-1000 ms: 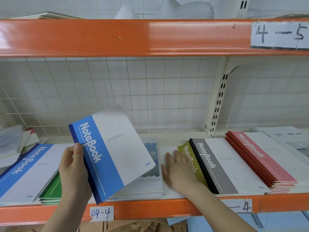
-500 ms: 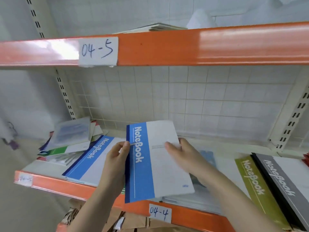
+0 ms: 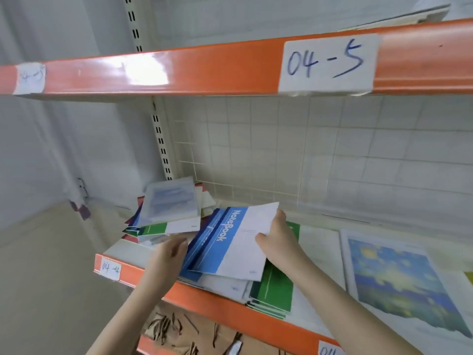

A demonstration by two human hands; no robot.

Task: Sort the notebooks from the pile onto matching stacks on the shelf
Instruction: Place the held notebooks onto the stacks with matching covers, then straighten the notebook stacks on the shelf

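A blue-and-white notebook lies on top of the blue stack on the shelf. My right hand pinches its right edge, thumb on the cover. My left hand is at the stack's left edge, fingers loosely curled by the blue spines; whether it grips anything is unclear. The unsorted pile of mixed notebooks sits at the shelf's far left end. A green stack lies partly under the blue one, to its right.
The orange shelf edge carries a "04-4" label. An upper orange beam is labelled "04-5". A stack of picture-cover notebooks lies at the right. Wire grid backing closes the shelf's rear.
The view swung left. The blue notebook went from being held upright in front of the shelf down onto the blue stack. My left hand moved off its spine to the stack's left edge.
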